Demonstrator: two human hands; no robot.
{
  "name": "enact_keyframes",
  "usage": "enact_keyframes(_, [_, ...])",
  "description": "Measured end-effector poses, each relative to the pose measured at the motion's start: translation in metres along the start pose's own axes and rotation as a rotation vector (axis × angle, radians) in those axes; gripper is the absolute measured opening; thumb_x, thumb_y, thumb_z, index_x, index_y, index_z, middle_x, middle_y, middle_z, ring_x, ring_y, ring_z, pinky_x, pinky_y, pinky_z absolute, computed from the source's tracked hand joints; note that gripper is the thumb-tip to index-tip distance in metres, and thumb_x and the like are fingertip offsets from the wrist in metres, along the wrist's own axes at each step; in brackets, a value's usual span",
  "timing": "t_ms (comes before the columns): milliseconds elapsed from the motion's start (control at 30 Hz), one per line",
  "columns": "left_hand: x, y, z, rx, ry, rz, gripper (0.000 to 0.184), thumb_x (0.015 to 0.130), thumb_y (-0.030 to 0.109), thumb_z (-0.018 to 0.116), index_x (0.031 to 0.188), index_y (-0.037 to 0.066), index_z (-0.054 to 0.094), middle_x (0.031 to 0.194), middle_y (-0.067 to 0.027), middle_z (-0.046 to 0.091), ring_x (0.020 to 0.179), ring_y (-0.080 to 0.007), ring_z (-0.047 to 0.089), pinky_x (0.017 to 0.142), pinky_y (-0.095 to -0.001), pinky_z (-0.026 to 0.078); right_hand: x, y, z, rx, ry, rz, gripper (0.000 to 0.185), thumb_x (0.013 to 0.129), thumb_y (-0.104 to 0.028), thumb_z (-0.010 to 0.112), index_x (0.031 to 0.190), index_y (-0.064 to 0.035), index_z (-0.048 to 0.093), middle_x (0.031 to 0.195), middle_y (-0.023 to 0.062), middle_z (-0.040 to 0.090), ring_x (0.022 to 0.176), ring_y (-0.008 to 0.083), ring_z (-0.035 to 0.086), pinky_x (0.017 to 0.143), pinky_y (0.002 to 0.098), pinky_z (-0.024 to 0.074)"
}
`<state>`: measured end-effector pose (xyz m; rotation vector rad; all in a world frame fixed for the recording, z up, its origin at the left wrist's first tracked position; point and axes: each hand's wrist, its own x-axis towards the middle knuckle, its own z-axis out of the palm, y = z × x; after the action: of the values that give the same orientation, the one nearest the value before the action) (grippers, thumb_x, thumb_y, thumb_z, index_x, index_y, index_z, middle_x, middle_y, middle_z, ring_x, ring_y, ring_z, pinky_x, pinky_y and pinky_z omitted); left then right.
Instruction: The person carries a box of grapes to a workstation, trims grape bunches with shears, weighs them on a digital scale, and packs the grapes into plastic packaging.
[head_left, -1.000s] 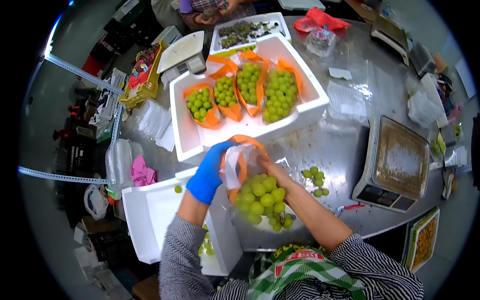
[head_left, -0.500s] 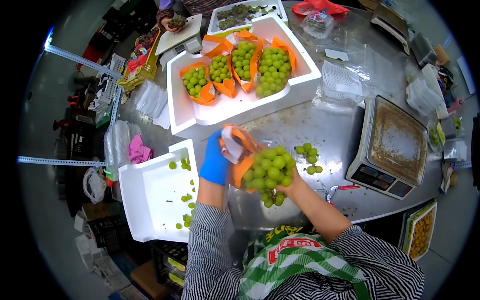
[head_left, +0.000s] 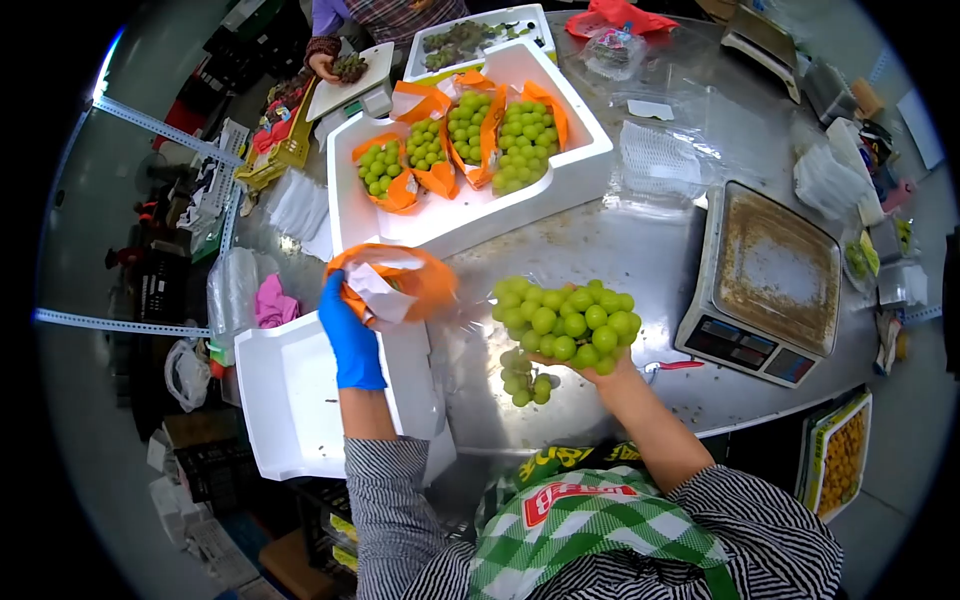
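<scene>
My left hand, in a blue glove, grips an orange paper wrapper with a white inner side; the wrapper is partly blurred. A large bunch of green grapes rests on my bare right hand, whose fingers are mostly hidden beneath it. Below the bunch shows a small cluster of grapes; whether it hangs from the bunch I cannot tell. Behind my hands, a white foam box holds several grape bunches in orange wrappers. A second white foam box lies under my left forearm.
On the right stands a weighing scale, with red-handled snips near its front corner. Clear plastic packaging covers the back of the metal table. Across it, a person's hand holds dark grapes by another scale.
The orange wrapper has come off the grape bunch and moved left with my left hand. My right hand has shifted slightly right with the bare bunch, which now lies more sideways.
</scene>
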<state>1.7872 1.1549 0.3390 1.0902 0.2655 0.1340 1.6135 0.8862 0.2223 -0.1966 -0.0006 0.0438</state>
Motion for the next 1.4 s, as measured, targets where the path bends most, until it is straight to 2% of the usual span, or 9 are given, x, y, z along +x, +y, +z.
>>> enact_keyframes(200, [-0.018, -0.044, 0.001, 0.962, -0.128, 0.689, 0.028, 0.083, 0.015, 0.063, 0.105, -0.001, 0.059, 0.094, -0.0147, 0.064, 0.08, -0.0243, 0.062, 0.072, -0.032, 0.047, -0.033, -0.018, 0.017, -0.597, 0.048, -0.143, 0.077, 0.076, -0.047, 0.07, 0.135, -0.0116, 0.036, 0.135, 0.0044, 0.043, 0.124, 0.0214, 0.04, 0.109, 0.0374, 0.0298])
enact_keyframes(300, [-0.011, -0.078, -0.006, 1.717, -0.527, 1.021, 0.043, 0.071, 0.017, 0.066, 0.112, 0.005, 0.056, 0.098, -0.0166, 0.061, 0.087, -0.0336, 0.06, 0.081, -0.0406, 0.047, -0.051, -0.027, 0.033, -1.172, 0.107, -0.175, 0.065, 0.087, -0.05, 0.054, 0.137, -0.0126, 0.034, 0.14, 0.0092, 0.039, 0.131, 0.0333, 0.036, 0.107, 0.0575, 0.0289])
enact_keyframes(400, [-0.012, -0.095, -0.027, 1.895, -0.791, 1.212, 0.05, 0.071, 0.026, 0.066, 0.117, 0.009, 0.056, 0.104, -0.0185, 0.06, 0.092, -0.0344, 0.06, 0.083, -0.0398, 0.047, -0.065, -0.032, 0.044, -0.797, 0.056, -0.167, 0.062, 0.091, -0.053, 0.044, 0.138, -0.0133, 0.035, 0.143, 0.0131, 0.037, 0.131, 0.0401, 0.035, 0.103, 0.0673, 0.027])
enact_keyframes(533, [-0.025, -0.089, -0.022, 1.824, -0.932, 0.248, 0.053, 0.075, 0.044, 0.067, 0.113, 0.008, 0.064, 0.106, -0.0193, 0.065, 0.096, -0.0321, 0.063, 0.083, -0.0369, 0.049, -0.087, -0.042, 0.057, 0.134, 0.017, -0.063, 0.06, 0.09, -0.053, 0.048, 0.136, -0.0152, 0.038, 0.139, 0.011, 0.04, 0.129, 0.0318, 0.038, 0.11, 0.0541, 0.0258])
enact_keyframes(667, [-0.073, -0.035, 0.024, 2.076, -0.762, 0.306, 0.044, 0.079, 0.049, 0.059, 0.085, 0.008, 0.072, 0.085, -0.0163, 0.067, 0.073, -0.0296, 0.065, 0.066, -0.0396, 0.052, -0.108, -0.051, 0.073, 0.337, 0.071, -0.023, 0.057, 0.092, -0.051, 0.043, 0.134, -0.0127, 0.038, 0.142, 0.0165, 0.035, 0.131, 0.0407, 0.033, 0.104, 0.0694, 0.0223])
enact_keyframes(833, [-0.177, 0.011, 0.088, 0.939, -1.147, 0.61, 0.065, 0.066, 0.021, 0.081, 0.123, 0.003, 0.058, 0.119, -0.0115, 0.062, 0.108, -0.0213, 0.059, 0.093, -0.0352, 0.046, -0.122, -0.045, 0.096, 0.259, 0.089, -0.002, 0.054, 0.092, -0.05, 0.041, 0.134, -0.0145, 0.041, 0.141, 0.0146, 0.037, 0.131, 0.0385, 0.035, 0.104, 0.0681, 0.0235])
enact_keyframes(1000, [-0.213, -0.018, 0.106, 0.62, -1.52, 0.077, 0.092, 0.066, 0.022, 0.082, 0.143, 0.007, 0.035, 0.14, -0.0115, 0.044, 0.124, -0.0197, 0.046, 0.104, -0.0338, 0.037, -0.138, -0.036, 0.122, 0.373, 0.05, 0.144, 0.057, 0.092, -0.052, 0.037, 0.137, -0.0167, 0.039, 0.145, 0.013, 0.035, 0.134, 0.0374, 0.031, 0.106, 0.067, 0.0171])
enact_keyframes(1267, [-0.193, -0.071, 0.071, 0.027, -1.189, -0.643, 0.06, 0.086, 0.028, 0.061, 0.138, 0.004, 0.04, 0.132, -0.0118, 0.051, 0.117, -0.0226, 0.053, 0.101, -0.0337, 0.042, -0.165, -0.055, 0.137, -0.124, 0.081, 0.305, 0.081, 0.091, -0.066, 0.028, 0.148, -0.0098, 0.015, 0.148, 0.0238, 0.021, 0.131, 0.0556, 0.022, 0.101, 0.071, 0.0195])
enact_keyframes(1400, [-0.202, -0.091, 0.065, -0.351, -1.017, -0.923, 0.053, 0.092, 0.035, 0.052, 0.135, 0.006, 0.043, 0.13, -0.0145, 0.053, 0.115, -0.0269, 0.055, 0.098, -0.0396, 0.045, -0.181, -0.076, 0.133, -0.383, 0.064, 0.348, 0.077, 0.095, -0.058, 0.03, 0.148, -0.0072, 0.009, 0.144, 0.0288, 0.026, 0.122, 0.0487, 0.043, 0.087, 0.0573, 0.0468])
